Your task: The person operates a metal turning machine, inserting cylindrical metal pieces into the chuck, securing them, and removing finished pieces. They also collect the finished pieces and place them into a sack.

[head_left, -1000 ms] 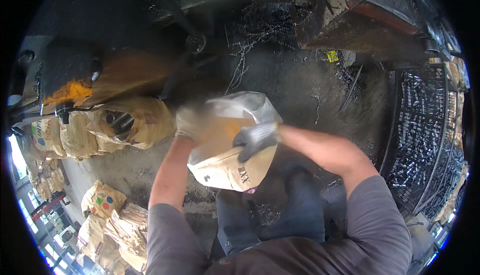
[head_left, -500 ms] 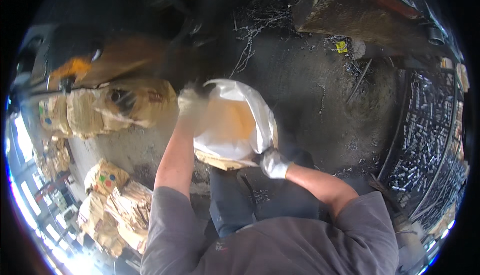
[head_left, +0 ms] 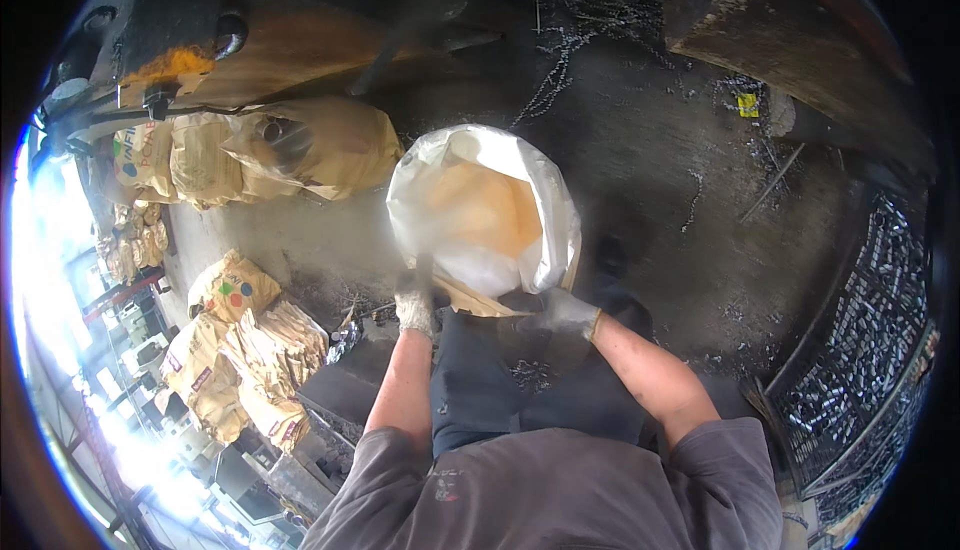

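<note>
A brown paper sack (head_left: 470,300) with a white liner (head_left: 553,200) stands open in front of my legs. Inside lies a yellow-orange loose material (head_left: 485,200), partly blurred by haze over the lens. At the near left of the mouth is my left hand (head_left: 414,308) in a pale glove with dark fingers, closed at the sack's edge. My right hand (head_left: 567,314), gloved too, grips the near right part of the rim. The fingertips of both are partly hidden or smeared.
Filled brown sacks (head_left: 335,145) lie to the left, with crumpled empty-looking sacks (head_left: 265,360) nearer. A rusty metal bin (head_left: 800,45) stands far right. Grated trays of small metal pieces (head_left: 850,320) run along the right. Metal shavings (head_left: 560,60) and a yellow scrap (head_left: 747,105) lie on the dark floor.
My left hand has come from the sack's left side down to its near edge. The mouth shows rounder and wider. My right hand remains at the near right rim.
</note>
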`<action>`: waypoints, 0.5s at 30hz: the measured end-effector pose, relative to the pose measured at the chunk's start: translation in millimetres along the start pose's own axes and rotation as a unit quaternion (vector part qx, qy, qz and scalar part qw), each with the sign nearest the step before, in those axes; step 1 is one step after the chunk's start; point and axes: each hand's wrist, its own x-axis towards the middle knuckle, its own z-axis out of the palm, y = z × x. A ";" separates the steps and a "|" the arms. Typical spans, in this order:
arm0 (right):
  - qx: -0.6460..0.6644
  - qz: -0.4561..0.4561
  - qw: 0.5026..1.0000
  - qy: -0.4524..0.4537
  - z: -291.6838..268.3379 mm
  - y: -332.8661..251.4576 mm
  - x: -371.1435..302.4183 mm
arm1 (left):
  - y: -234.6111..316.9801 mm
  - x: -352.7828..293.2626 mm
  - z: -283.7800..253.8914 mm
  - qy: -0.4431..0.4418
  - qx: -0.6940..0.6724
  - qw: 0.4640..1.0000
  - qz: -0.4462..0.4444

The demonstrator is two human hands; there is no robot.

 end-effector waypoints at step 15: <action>-0.546 -0.092 0.833 0.022 70.1 23.5 5.0 | -9.6 -49.3 8.9 0.116 -0.025 0.988 0.097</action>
